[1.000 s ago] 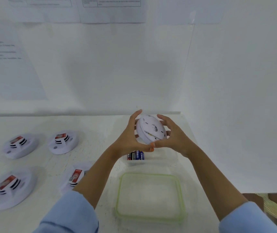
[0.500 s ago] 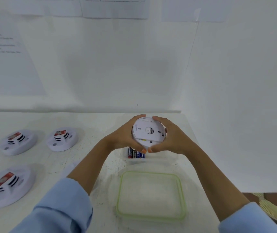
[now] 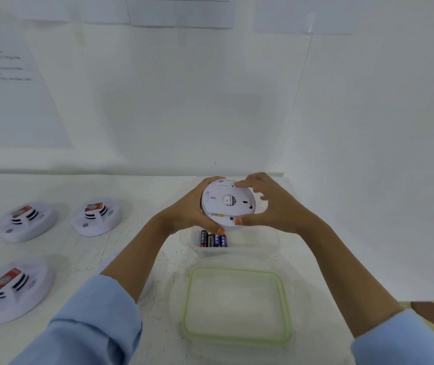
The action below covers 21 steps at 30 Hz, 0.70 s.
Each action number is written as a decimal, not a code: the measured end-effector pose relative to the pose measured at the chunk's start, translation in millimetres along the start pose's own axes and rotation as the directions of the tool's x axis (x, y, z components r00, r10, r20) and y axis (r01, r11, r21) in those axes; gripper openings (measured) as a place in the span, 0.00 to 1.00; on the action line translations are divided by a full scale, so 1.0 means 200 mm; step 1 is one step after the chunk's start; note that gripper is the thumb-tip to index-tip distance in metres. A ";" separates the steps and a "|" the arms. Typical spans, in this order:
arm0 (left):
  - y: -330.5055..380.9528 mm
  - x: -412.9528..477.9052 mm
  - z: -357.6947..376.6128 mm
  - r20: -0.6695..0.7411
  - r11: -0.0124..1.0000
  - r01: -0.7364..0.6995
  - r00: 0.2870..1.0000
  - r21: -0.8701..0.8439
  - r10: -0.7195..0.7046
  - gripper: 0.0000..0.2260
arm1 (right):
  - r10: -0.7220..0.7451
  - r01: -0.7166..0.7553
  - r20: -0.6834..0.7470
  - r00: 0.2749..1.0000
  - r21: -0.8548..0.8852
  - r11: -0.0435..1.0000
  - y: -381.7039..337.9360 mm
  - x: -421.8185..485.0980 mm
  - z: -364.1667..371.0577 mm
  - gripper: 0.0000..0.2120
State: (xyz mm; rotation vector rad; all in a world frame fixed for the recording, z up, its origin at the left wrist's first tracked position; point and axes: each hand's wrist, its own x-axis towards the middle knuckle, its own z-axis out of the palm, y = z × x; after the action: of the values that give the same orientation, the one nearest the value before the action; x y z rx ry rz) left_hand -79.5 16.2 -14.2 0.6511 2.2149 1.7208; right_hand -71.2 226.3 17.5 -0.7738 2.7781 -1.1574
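The smoke detector (image 3: 227, 204) is gripped at its rim by curled fingers (image 3: 247, 183) of the left hand (image 3: 184, 214) and the right hand (image 3: 276, 212). The batteries (image 3: 213, 239) below the fingers seem not yet fitted.

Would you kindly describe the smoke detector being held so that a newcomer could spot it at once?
On the white table, look right of the three smoke detectors lying at its left, above the clear tub of batteries. There the left hand and right hand grip a white smoke detector. Alone, it is off the table, showing a plain back rather than a red label.
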 end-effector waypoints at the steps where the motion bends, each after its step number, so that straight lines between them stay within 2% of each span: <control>1: 0.01 0.00 0.00 0.005 1.000 -0.007 1.000 -0.002 0.007 0.40 | -0.027 0.027 -0.002 1.000 -0.063 0.998 -0.01 0.01 0.00 0.31; 4: 0.02 0.01 -0.01 0.023 1.000 -0.018 1.000 -0.005 0.018 0.41 | -0.066 0.067 0.016 0.998 -0.191 0.979 -0.06 0.04 -0.02 0.33; 7: 0.02 0.01 -0.01 0.039 1.000 -0.021 0.999 -0.004 0.021 0.41 | -0.083 0.093 0.049 0.995 -0.244 0.965 -0.09 0.05 -0.04 0.32; 14: 0.01 0.00 -0.01 0.032 0.999 -0.033 0.999 -0.021 0.034 0.44 | -0.129 0.148 0.091 0.987 -0.251 0.957 -0.12 0.07 -0.04 0.27; 21: 0.00 0.00 0.01 0.004 0.999 -0.049 0.999 -0.014 0.049 0.41 | -0.153 0.174 0.114 0.982 -0.209 0.962 -0.11 0.08 -0.03 0.25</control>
State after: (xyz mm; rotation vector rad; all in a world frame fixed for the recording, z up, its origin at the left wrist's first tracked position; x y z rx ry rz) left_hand -79.0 17.2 -15.4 0.7108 2.2004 1.7547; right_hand -76.7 210.4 40.0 -1.0669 2.8358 -0.8148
